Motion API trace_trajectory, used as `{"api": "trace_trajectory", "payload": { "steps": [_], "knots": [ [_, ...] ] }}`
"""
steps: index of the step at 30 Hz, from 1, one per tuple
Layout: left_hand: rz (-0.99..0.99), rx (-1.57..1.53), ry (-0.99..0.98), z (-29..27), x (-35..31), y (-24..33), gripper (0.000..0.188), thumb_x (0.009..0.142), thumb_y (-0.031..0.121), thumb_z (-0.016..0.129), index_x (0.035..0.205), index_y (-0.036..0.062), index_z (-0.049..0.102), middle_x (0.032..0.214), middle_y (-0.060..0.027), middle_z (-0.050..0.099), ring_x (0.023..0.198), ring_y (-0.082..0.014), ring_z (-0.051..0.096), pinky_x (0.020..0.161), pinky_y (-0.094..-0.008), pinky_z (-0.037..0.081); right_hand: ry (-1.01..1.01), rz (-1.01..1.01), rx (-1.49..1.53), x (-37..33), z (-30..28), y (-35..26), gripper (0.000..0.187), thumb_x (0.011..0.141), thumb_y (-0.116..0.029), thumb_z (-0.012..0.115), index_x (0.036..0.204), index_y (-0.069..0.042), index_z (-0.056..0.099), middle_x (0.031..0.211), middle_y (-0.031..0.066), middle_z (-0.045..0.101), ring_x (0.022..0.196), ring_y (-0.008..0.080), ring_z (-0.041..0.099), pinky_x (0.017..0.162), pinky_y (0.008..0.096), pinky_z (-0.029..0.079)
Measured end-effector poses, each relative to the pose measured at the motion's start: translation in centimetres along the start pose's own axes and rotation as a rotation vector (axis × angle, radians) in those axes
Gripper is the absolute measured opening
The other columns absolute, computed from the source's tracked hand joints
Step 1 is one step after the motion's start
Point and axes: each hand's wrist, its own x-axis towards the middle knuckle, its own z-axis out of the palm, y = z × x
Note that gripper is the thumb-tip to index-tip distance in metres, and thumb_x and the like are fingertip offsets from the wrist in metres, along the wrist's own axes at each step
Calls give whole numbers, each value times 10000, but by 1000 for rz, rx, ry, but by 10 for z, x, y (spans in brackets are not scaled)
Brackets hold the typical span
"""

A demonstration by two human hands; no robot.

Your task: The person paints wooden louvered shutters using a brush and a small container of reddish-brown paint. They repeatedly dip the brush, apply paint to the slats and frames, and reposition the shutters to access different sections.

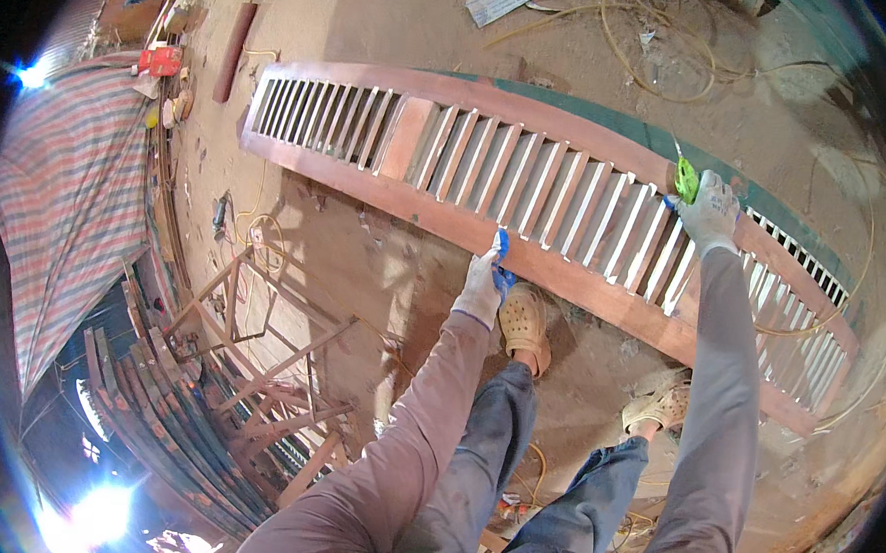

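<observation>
Slatted wooden panel (436,218) is positioned over the dirt floor (376,28). Near edge, about mid-length: frame is grasped by fingers of gloved left hand (483,287). Far edge, farther right: green tool (686,179) is clasped by gloved right hand's (713,213) fingers.

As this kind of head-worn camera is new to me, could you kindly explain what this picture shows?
There is no machine: the left hand and right hand are a person's own, both gloved. The one picture comes from a camera worn on the head, looking down; its wide lens bends straight edges. The left hand has a grip on the near edge of a long slatted wooden panel. The right hand, at the far edge, holds a small green tool, its exact kind unclear. Beyond the panel, a green frame shows above the dusty ground.
</observation>
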Motion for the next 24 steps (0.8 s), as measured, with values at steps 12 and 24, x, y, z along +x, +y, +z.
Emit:
{"api": "trace_trajectory", "payload": {
  "steps": [12, 24],
  "knots": [
    [-297, -36, 101, 47, -49, 22, 288, 913, 371, 707, 1065, 129, 668, 942, -21, 692, 776, -157, 628, 632, -311, 493, -53, -30, 109, -48, -20, 24, 668, 930, -411, 597, 1454, -48, 399, 1465, 200, 429, 1376, 389, 386, 1119, 548, 323],
    [-355, 203, 111, 161, -126, 139, 149, 881, 285, 728, 964, 163, 710, 700, -13, 553, 506, -129, 447, 437, -295, 380, -412, 127, 367, -422, -278, -21, 559, 802, -294, 719, 1268, -37, 550, 1130, 145, 652, 1081, 334, 617, 1002, 499, 416]
  ]
}}
